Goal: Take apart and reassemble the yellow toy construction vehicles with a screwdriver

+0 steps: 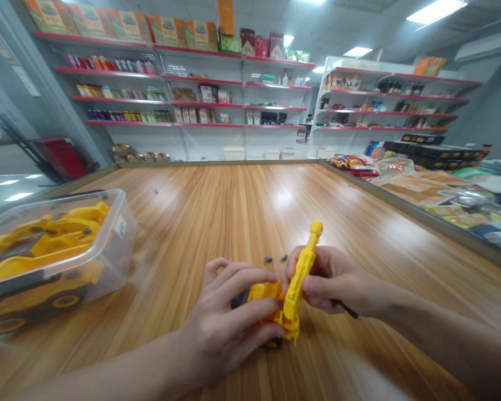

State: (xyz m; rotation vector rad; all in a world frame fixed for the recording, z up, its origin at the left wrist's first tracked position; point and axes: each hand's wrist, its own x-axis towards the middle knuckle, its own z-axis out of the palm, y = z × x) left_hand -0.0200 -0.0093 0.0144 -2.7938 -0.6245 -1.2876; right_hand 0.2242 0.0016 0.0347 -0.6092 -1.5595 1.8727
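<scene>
A yellow toy construction vehicle with dark wheels rests on the wooden table in front of me. My left hand is wrapped over its body from the left, fingers closed on it. My right hand pinches a long yellow toy boom, which tilts upward and away and meets the front of the vehicle at its lower end. Whether the two parts are fastened is hidden. A thin dark shaft pokes out beneath my right hand; its kind cannot be made out. Just beyond my hands lie two small dark pieces, probably screws.
On the left stands a clear plastic bin holding several yellow toy vehicle parts. A tiny piece lies farther back on the table. Packaged goods are heaped beyond the right edge. Stocked shelves line the back.
</scene>
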